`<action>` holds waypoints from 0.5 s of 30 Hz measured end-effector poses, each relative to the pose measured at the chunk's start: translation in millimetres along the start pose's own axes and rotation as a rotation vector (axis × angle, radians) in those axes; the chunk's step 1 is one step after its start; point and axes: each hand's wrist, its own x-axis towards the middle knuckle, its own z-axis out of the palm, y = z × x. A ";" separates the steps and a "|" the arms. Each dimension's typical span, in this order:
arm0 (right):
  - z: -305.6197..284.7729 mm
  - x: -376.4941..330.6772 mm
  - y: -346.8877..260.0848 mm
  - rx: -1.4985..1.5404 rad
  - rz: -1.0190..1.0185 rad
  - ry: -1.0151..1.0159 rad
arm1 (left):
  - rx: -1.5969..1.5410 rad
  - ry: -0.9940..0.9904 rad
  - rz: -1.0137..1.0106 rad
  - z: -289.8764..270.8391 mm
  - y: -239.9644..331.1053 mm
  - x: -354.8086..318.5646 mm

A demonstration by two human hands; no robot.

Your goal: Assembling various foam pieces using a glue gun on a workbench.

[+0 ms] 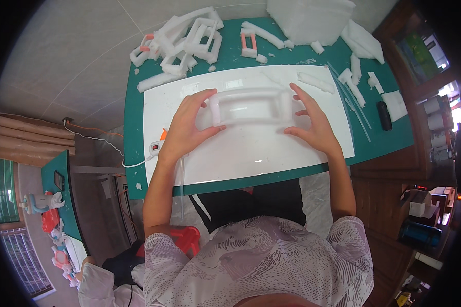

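Note:
A white rectangular foam frame shows in the middle, over the white board; its outline is a little blurred. Around its left end curves my left hand, fingers apart, with index finger and thumb at the two corners. Whether these fingertips press on the foam is hard to tell. My right hand is spread beside the right end, its thumb and fingers wide apart. Just by my left wrist lies a white hot glue gun with an orange part and a white cord.
White foam frames and offcuts crowd the far left of the green mat. A big foam block stands at the back. Clear thin rods and a black cylinder lie right. A red stool and another person's sleeve are lower left.

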 end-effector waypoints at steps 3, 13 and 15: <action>-6.0 2.4 0.0 0.011 0.012 0.016 | -0.033 0.064 -0.039 -5.5 -0.5 1.6; -15.9 46.7 16.9 -0.003 -0.081 0.183 | 0.046 0.319 -0.214 -50.6 -8.8 -3.7; -11.6 59.0 20.9 0.016 -0.070 0.159 | 0.074 0.309 -0.231 -60.0 -17.3 -7.0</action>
